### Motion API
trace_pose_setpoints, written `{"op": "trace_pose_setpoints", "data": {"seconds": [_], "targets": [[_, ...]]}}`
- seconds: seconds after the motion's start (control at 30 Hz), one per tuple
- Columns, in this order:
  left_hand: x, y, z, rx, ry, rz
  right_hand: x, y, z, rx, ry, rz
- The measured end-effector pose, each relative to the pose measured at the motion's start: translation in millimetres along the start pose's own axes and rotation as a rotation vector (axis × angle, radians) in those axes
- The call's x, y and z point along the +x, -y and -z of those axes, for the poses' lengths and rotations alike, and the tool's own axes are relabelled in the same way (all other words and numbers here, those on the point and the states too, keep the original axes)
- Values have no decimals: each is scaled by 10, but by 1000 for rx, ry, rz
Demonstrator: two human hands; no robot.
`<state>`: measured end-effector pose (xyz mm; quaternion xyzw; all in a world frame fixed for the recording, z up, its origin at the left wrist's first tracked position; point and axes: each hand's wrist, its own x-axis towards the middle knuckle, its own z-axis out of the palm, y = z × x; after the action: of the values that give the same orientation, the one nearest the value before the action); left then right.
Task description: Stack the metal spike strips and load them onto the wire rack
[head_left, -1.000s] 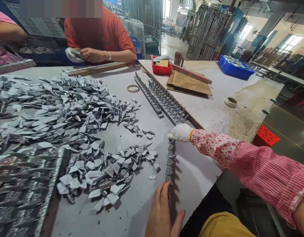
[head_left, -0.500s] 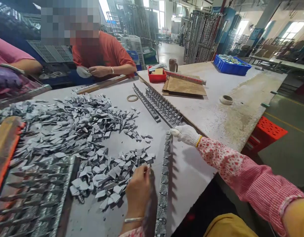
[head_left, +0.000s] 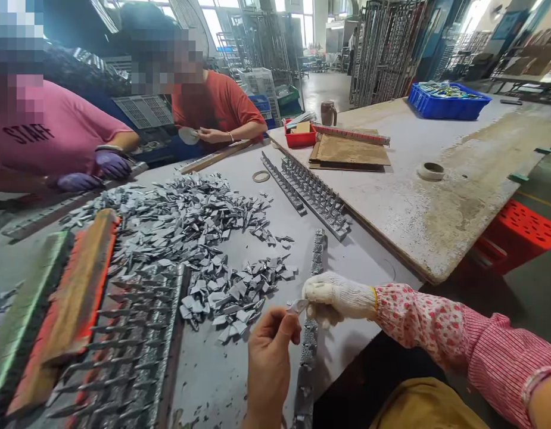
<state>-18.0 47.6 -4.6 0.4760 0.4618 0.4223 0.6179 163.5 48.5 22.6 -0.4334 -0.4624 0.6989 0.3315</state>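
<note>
My bare left hand (head_left: 268, 357) pinches a small grey metal piece (head_left: 297, 306) between thumb and fingers. My right hand (head_left: 333, 296), in a white knit glove with a pink floral sleeve, touches the same piece from the right, just above a long grey strip with clips (head_left: 311, 325) that lies along the table's near edge. A heap of loose grey metal pieces (head_left: 190, 232) spreads over the grey table (head_left: 221, 381) to the left of both hands.
Spiked metal racks (head_left: 132, 345) and a red wooden bar (head_left: 78, 280) lie at the left. More spiked strips (head_left: 317, 196), a tape ring (head_left: 260, 176), cardboard (head_left: 349, 152), a red tray (head_left: 299, 134) and a blue crate (head_left: 449, 98) stand further back. Two people work across the table.
My left hand picked a piece from the heap and brought it right. My right hand came back from the strip's far end to meet it near the strip's middle. The view swung left.
</note>
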Motion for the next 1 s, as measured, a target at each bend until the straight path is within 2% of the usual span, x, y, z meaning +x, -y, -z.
{"op": "trace_pose_setpoints", "data": {"seconds": [0.07, 0.13, 0.23, 0.33, 0.43, 0.5, 0.53, 0.6, 0.67, 0.77, 0.87, 1.0], "targets": [[-19, 2, 30, 304, 15, -122, -25, 11, 29, -21, -35, 7], [-42, 0, 36, 486, 104, -231, -38, 3, 38, -41, -21, -13], [-74, 1, -19, 509, 200, -277, -27, -48, 16, -30, 45, -149], [-64, 27, -113, 524, 172, -291, 18, -78, 39, -15, 0, -245], [-9, 123, -168, 553, 139, -256, 97, 12, 235, -109, -85, -129], [25, 258, -160, 588, 177, -210, 174, 132, 473, -192, -231, -18], [36, 349, -143, 620, 215, -205, 218, 195, 611, -235, -344, 27], [50, 559, -92, 713, 312, -240, 308, 301, 888, -399, -530, 96], [61, 766, -31, 809, 383, -303, 399, 360, 1113, -681, -583, 76], [91, 978, 55, 900, 403, -389, 548, 371, 1287, -1182, -522, -41], [127, 1066, 111, 928, 414, -451, 703, 352, 1314, -1574, -473, -114], [130, 1115, 107, 895, 392, -500, 871, 355, 1300, -1728, -397, -234]]}}
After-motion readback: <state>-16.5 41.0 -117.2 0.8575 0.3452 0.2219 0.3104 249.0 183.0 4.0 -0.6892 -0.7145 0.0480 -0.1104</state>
